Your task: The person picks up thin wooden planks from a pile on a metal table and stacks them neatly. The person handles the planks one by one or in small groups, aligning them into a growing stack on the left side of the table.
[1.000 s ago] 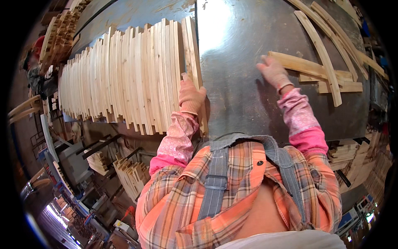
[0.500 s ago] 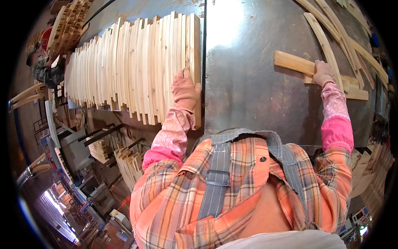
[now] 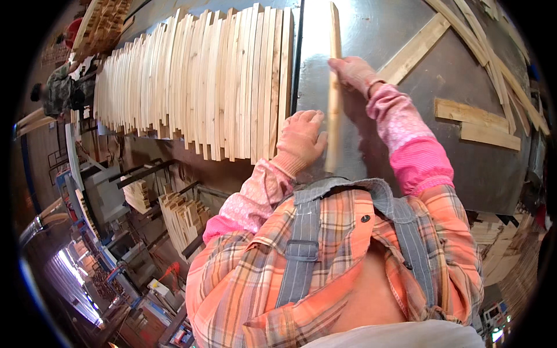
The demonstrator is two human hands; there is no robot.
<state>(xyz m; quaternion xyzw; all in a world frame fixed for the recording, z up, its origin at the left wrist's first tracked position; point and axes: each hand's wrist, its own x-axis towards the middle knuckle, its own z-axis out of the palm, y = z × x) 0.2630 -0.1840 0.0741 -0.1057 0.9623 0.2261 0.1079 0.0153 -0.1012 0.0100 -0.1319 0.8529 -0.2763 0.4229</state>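
My right hand (image 3: 355,74), in a light glove, grips a narrow wooden strip (image 3: 335,93) that stands lengthwise over the metal table (image 3: 400,145). Motion blurs the strip slightly. Left of it, my gloved left hand (image 3: 300,139) rests at the near end of a long row of wooden strips (image 3: 238,87), its thumb apart from the fingers and nothing visible in its grasp. A narrow gap separates that hand from the held strip. The row's strips stand side by side, packed closely, with uneven near ends.
A pale board (image 3: 415,49) lies diagonally behind my right forearm. Two short boards (image 3: 490,136) lie at the right, beside several long curved strips (image 3: 493,64). Another person (image 3: 61,90) in camouflage clothing is at the far left. Stacked wood pieces (image 3: 180,220) sit below the row.
My right hand has moved left from the boards and now carries a strip beside the row. My left hand has shifted right, off the row's top. The boards at the right lie differently.
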